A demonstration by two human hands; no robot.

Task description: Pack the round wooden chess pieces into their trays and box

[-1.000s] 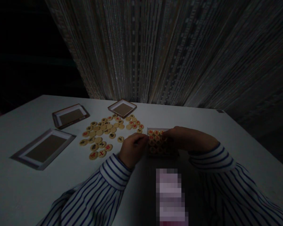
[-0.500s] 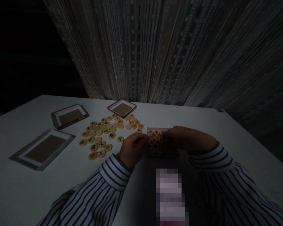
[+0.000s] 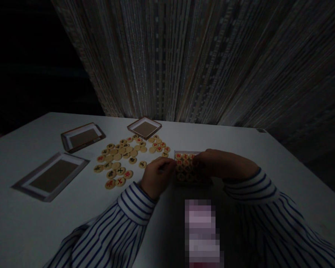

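Note:
A small shallow box [image 3: 178, 184] holds Chinese chess pieces [image 3: 185, 163] in rows, round wooden discs with red or dark characters. My left hand [image 3: 158, 176] is closed at the box's left side, its fingertips at the rim as if pinching it. Over the right part of the box bends my right hand [image 3: 225, 163]. Its curled fingertips reach down among the pieces and cover several of them. Whatever those fingers grip is hidden in shadow. More loose Chinese chess pieces [image 3: 125, 150] lie spread to the left of my left hand, some with blank faces up.
On the white table [image 3: 234, 143] lie three shallow trays or lids: one at the near left [image 3: 53, 175], one behind it [image 3: 83, 137], one at the back [image 3: 145, 127]. A string curtain [image 3: 162, 59] hangs behind the table. The light is dim.
My right fingertips have shifted very slightly over the pieces in the box. Both hands otherwise keep their places, and the loose pieces have not moved.

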